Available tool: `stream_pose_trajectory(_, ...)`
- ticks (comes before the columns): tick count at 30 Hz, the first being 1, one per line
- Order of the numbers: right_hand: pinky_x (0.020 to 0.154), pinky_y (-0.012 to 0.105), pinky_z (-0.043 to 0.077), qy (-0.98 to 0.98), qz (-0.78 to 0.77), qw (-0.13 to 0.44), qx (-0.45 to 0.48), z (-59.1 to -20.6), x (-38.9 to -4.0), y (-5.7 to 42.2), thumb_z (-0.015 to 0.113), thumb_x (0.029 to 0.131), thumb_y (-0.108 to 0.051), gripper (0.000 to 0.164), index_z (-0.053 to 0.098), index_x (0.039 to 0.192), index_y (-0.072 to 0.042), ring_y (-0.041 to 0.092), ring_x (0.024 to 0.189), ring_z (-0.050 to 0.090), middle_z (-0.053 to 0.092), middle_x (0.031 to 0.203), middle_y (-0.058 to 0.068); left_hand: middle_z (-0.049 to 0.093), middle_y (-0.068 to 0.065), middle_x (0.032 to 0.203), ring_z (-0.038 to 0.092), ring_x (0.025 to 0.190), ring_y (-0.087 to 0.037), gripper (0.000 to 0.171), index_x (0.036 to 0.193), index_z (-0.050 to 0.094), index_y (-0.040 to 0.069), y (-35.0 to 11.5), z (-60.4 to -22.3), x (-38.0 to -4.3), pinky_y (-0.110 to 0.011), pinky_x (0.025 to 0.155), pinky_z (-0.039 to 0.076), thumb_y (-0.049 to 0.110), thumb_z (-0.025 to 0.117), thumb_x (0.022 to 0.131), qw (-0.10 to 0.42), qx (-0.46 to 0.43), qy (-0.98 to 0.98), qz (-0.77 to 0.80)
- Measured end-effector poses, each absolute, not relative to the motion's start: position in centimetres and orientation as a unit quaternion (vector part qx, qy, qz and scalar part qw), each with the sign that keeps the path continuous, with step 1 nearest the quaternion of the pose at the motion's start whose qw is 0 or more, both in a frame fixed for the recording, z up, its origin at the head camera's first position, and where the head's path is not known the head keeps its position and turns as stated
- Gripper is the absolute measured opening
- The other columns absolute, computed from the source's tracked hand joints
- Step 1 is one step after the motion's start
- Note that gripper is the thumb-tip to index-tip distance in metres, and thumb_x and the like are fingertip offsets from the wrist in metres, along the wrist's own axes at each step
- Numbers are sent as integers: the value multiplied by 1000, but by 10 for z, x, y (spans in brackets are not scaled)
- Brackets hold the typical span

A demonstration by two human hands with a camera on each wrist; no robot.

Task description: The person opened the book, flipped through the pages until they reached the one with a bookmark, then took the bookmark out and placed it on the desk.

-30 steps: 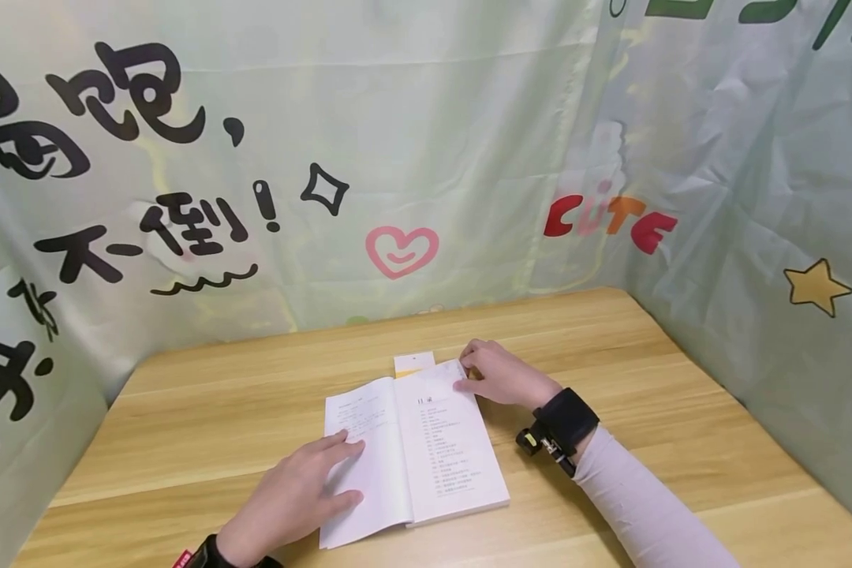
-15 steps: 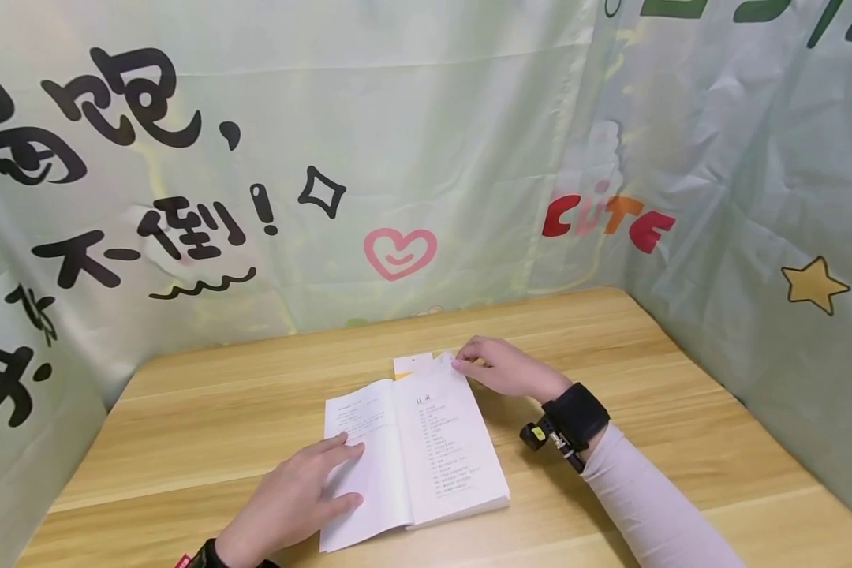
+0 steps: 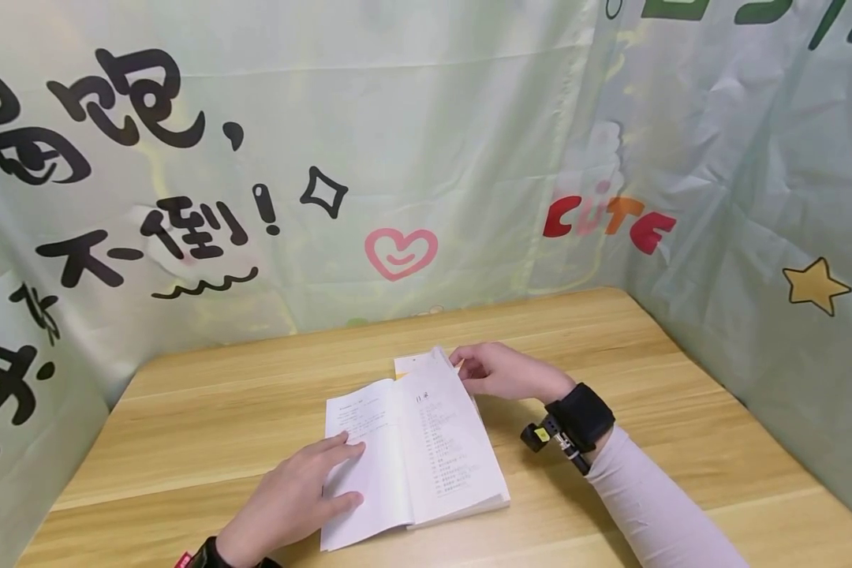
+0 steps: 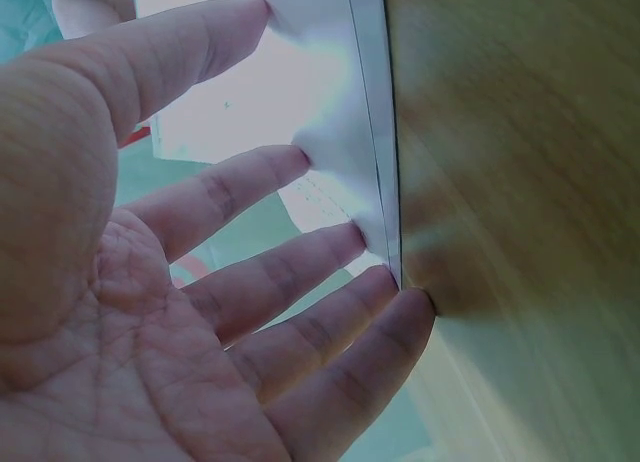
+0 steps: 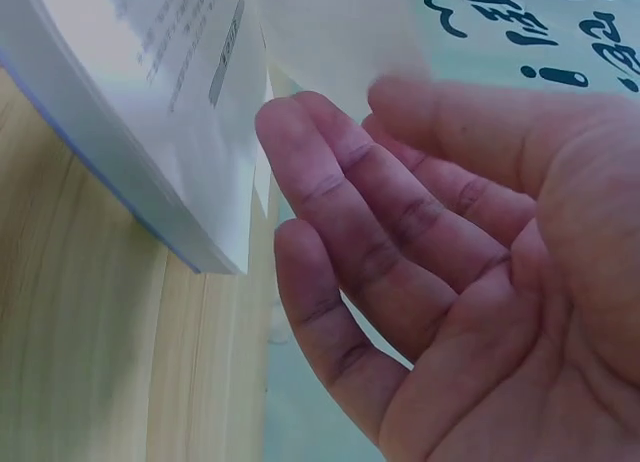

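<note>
A book [image 3: 365, 465] lies spread on the table, with printed lines on both facing pages. My left hand [image 3: 291, 493] rests on the left page, fingers spread; in the left wrist view its fingertips line the paper's edge. At the upper right of the book is my right hand [image 3: 507, 371], fingers loosely bent. A single right-hand page [image 3: 454, 442] is lifted, its upper corner at these fingertips. In the right wrist view the raised leaf [image 5: 335, 37] stands before the thumb, apart from the thicker page stack [image 5: 215, 217], and there is a gap between the thumb and most fingertips.
A small white card-like piece with an orange band [image 3: 406, 366] shows behind the book's top edge. The wooden table [image 3: 213, 410] extends around the book. Fabric walls with printed lettering [image 3: 184, 229] enclose its back and sides.
The right page's upper corner has lifted off the stack and tilted up. My right hand has shifted slightly, its thumb coming off the page's face to its edge. My left hand has stayed put.
</note>
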State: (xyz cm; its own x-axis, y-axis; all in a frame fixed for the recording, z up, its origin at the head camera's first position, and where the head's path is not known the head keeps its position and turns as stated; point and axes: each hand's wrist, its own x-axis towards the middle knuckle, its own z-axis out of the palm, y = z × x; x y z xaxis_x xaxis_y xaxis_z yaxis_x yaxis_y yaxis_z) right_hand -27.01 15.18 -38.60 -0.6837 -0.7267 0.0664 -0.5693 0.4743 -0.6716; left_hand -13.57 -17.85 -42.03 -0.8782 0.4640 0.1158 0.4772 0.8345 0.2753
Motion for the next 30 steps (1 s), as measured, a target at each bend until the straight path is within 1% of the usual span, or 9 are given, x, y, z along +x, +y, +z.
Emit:
stream_pose_trajectory(4, 67, 25, 50, 836, -364, 142, -385, -386, -268, 148, 63, 91, -3, 24, 59, 115, -4, 12, 78, 61, 67, 93, -4, 54, -14, 134, 51, 119, -31, 55, 128, 63, 12, -179, -421, -136, -49, 91, 44, 40, 72, 82, 24, -251, -956, -153)
stream_pose_trajectory(7, 67, 25, 49, 829, -372, 151, -388, -385, -265, 146, 62, 91, -1, 25, 59, 116, -4, 12, 79, 61, 67, 93, -4, 53, -15, 134, 51, 119, -31, 55, 129, 63, 12, -180, -422, -136, -49, 91, 44, 40, 72, 82, 22, -251, -956, -151)
stream_pose_trajectory(11, 66, 24, 48, 826, -371, 149, -397, -382, -263, 145, 61, 90, 0, 25, 60, 115, -4, 11, 77, 60, 67, 89, -5, 53, -14, 135, 50, 120, -31, 55, 129, 63, 13, -179, -421, -137, -50, 91, 43, 41, 71, 82, 17, -248, -956, -154)
stream_pose_trajectory(15, 63, 23, 47, 828, -356, 137, -412, -382, -261, 142, 61, 88, 1, 24, 61, 111, -7, 9, 73, 59, 65, 83, -6, 52, -13, 136, 49, 121, -31, 55, 130, 62, 14, -178, -420, -137, -50, 91, 43, 41, 71, 83, 15, -247, -956, -159)
stream_pose_trajectory(18, 67, 23, 49, 825, -351, 139, -421, -383, -260, 139, 59, 87, 3, 26, 61, 111, -7, 8, 75, 60, 64, 85, -6, 52, -13, 135, 50, 121, -31, 55, 130, 62, 14, -179, -419, -137, -50, 91, 44, 41, 72, 82, 16, -246, -956, -159)
stream_pose_trajectory(21, 74, 25, 52, 819, -356, 149, -425, -385, -258, 136, 58, 87, 4, 30, 60, 116, -6, 8, 82, 62, 65, 91, -7, 53, -13, 135, 50, 121, -31, 55, 130, 62, 15, -180, -419, -137, -50, 90, 44, 41, 72, 82, 15, -244, -956, -160)
stream_pose_trajectory(23, 76, 25, 52, 817, -358, 152, -425, -386, -258, 133, 59, 88, 3, 30, 60, 117, -6, 8, 83, 63, 65, 92, -7, 53, -13, 135, 50, 120, -31, 55, 129, 62, 15, -180, -418, -137, -49, 90, 44, 41, 72, 82, 14, -243, -956, -161)
stream_pose_trajectory(27, 78, 25, 51, 810, -363, 150, -435, -389, -256, 129, 60, 90, 1, 26, 59, 114, -6, 8, 84, 63, 64, 92, -6, 53, -13, 134, 50, 120, -31, 55, 129, 63, 16, -180, -418, -137, -50, 89, 45, 40, 73, 81, 15, -240, -957, -164)
stream_pose_trajectory(30, 78, 25, 52, 802, -369, 145, -447, -390, -255, 125, 61, 89, 0, 20, 58, 108, -7, 9, 84, 63, 64, 91, -5, 54, -12, 134, 51, 119, -30, 55, 128, 63, 16, -181, -418, -136, -50, 88, 45, 40, 74, 80, 19, -238, -957, -165)
